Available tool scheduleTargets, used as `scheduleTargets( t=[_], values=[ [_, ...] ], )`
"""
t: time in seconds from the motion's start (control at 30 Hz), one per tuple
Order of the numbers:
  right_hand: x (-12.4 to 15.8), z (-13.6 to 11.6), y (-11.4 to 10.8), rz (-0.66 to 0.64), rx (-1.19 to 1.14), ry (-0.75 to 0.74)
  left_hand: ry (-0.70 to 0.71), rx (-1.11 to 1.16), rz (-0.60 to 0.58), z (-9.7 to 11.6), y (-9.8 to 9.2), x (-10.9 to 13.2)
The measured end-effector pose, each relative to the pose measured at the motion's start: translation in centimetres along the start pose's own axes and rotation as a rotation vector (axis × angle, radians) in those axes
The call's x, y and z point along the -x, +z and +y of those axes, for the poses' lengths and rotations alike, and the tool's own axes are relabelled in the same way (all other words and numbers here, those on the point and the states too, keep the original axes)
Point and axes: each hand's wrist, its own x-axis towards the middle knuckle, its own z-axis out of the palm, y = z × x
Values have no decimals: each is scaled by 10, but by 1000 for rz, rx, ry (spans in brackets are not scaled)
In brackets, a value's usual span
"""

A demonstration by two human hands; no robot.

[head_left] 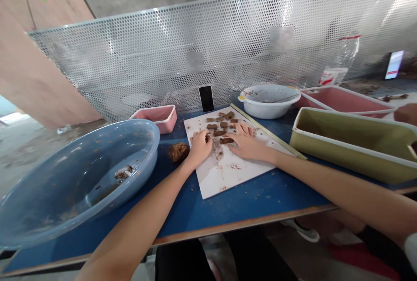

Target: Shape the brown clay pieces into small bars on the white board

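A white board [213, 181] lies on the blue table with several short brown clay-like pieces [220, 133] and loose crumbs on it. My left hand [200, 146] rests at the board's left edge, its fingers curled inward; whatever they may hold is hidden. Over the right part of the board, my right hand [246, 143] has its fingers spread, the thumb side close to one brown piece [226, 140]. Beside my left wrist sits a rough brown lump [178, 152] on the table.
A large blue basin [143, 142] stands left, a small pink tub [169, 119] behind it. A phone [206, 98] leans on the perforated metal screen [156, 55]. A yellowish strip [276, 137], white basin [270, 108], pink tray [352, 109] and green trough [345, 148] lie right.
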Motion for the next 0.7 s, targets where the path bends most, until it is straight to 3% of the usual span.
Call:
scheduleTargets(
  t=[0.7],
  values=[
    [2, -6, -6, -30, -2, -9, 16, 13, 17, -5, 2, -1]
  ],
)
